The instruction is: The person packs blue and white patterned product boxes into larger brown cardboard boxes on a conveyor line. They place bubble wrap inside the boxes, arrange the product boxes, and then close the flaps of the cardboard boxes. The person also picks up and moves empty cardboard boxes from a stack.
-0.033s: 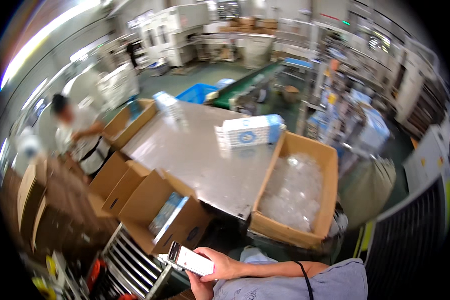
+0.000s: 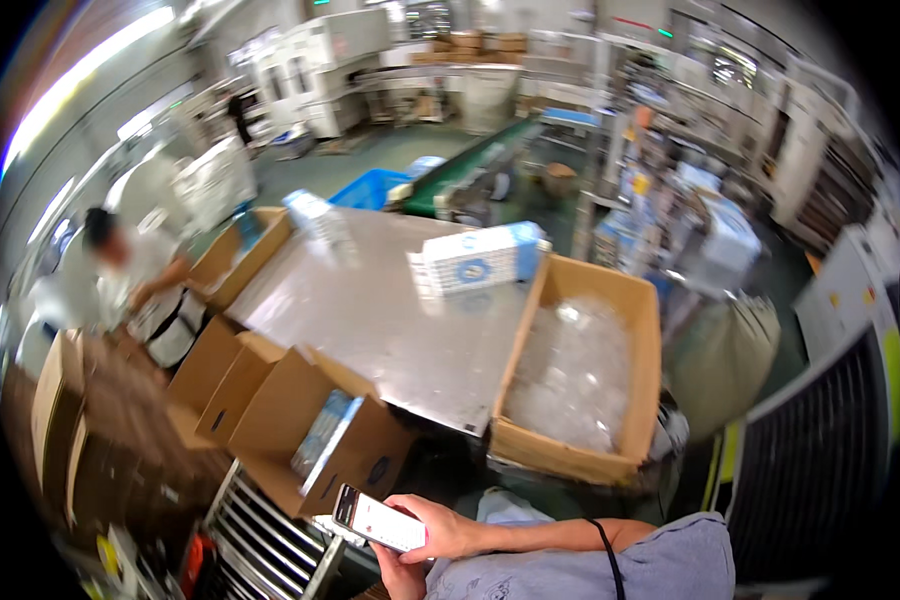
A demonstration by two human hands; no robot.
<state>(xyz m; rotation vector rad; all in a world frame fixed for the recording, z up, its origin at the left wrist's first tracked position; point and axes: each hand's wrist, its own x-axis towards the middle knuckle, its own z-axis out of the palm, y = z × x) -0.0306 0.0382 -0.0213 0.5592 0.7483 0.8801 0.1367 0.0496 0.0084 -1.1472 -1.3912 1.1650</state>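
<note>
A smartphone (image 2: 385, 522) with a lit, mostly white screen is held low in front of my body. My right hand (image 2: 440, 528) wraps its right side, with fingers on the upper edge and the thumb by the screen. From below, my left hand (image 2: 400, 574) grips the phone's lower edge; part of it is out of sight behind the phone and right hand. Just beyond the phone, an open cardboard box (image 2: 375, 462) with raised flaps contains blue-and-white packs (image 2: 327, 430).
A metal table (image 2: 370, 320) carries blue-and-white packs (image 2: 480, 258). At its right stands a carton (image 2: 542, 440) of clear plastic pieces. A roller rack (image 2: 270, 530) lies front left. A co-worker (image 2: 150, 290) stands at the left. A green conveyor (image 2: 470, 175) runs beyond the table.
The surroundings have shifted slightly left in the view. My hands and the phone keep nearly the same place and hold.
</note>
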